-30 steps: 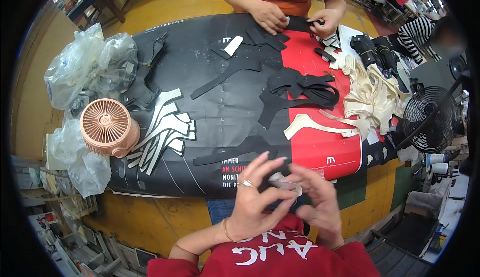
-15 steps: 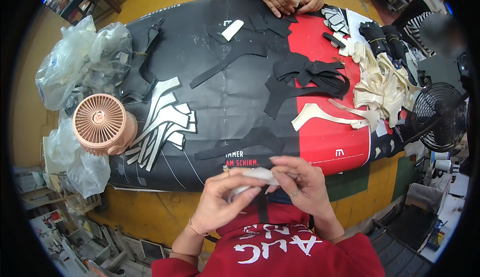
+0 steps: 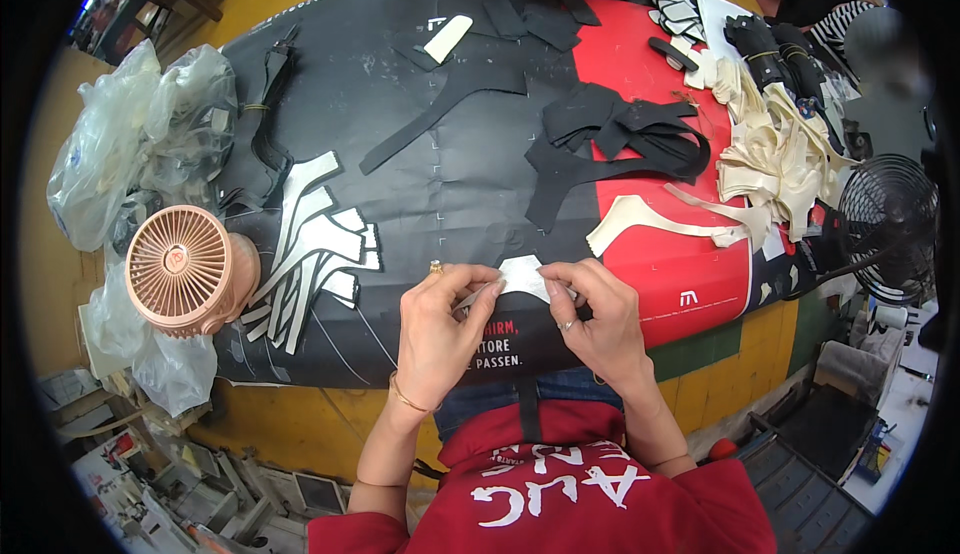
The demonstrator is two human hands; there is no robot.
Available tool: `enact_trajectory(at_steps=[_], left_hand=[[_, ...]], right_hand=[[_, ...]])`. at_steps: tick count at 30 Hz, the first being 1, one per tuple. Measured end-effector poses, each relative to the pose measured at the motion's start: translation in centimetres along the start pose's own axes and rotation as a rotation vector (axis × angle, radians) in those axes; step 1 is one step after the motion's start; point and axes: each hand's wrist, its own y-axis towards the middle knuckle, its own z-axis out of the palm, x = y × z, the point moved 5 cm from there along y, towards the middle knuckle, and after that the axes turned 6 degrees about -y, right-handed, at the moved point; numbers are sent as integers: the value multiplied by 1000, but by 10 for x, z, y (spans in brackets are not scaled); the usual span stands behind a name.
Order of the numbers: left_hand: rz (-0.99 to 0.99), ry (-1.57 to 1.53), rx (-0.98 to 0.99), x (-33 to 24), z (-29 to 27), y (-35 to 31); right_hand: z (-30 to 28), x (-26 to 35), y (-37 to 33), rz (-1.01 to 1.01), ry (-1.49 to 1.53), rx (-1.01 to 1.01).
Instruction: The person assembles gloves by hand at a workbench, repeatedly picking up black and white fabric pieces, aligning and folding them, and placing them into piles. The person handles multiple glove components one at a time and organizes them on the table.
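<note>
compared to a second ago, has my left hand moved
Yes, leftward: your left hand covered the right part of the mat's print then, its left part now.

I see a thin white piece (image 3: pixel 522 276) just below and right of the frame's centre, spread roughly level, its lower edge arching upward. Its sides are pinched in the left hand (image 3: pixel 440 319) and right hand (image 3: pixel 602 316), fingers hiding its ends; whether it touches the counter (image 3: pixel 425 239), I can't tell.
</note>
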Motion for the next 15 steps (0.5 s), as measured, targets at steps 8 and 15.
enact_trajectory(at_steps=[8, 15], left_hand=[[-23, 34, 0, 3, 2, 3], [13, 95, 4, -1, 5, 4]], right_hand=[[5, -6, 3, 76, 60, 15], [5, -7, 4, 110, 76, 50]])
